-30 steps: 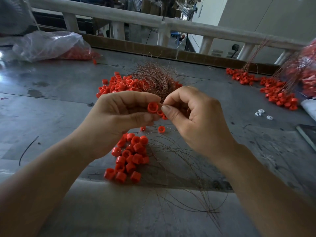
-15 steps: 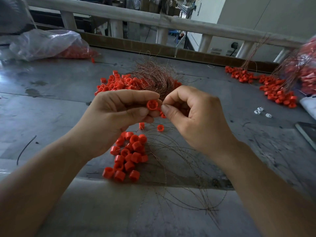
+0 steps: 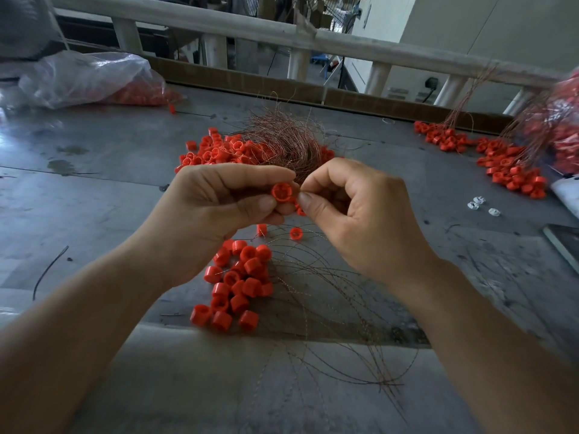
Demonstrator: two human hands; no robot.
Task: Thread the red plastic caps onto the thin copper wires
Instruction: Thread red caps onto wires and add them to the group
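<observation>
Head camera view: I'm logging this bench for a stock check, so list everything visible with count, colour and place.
held cap: one, red, between both hands
near caps: heap, red, below the hands
far caps: heap, red, beyond the hands
wire tangle: one, copper, on far caps
loose wires: many, copper, near edge
right caps: heap, red, far right, wires attached
bag: one, clear, far left
white bits: three, white, right
table: one, grey
left hand: pinches held cap
right hand: fingers curled at the cap; contents too thin to see
</observation>
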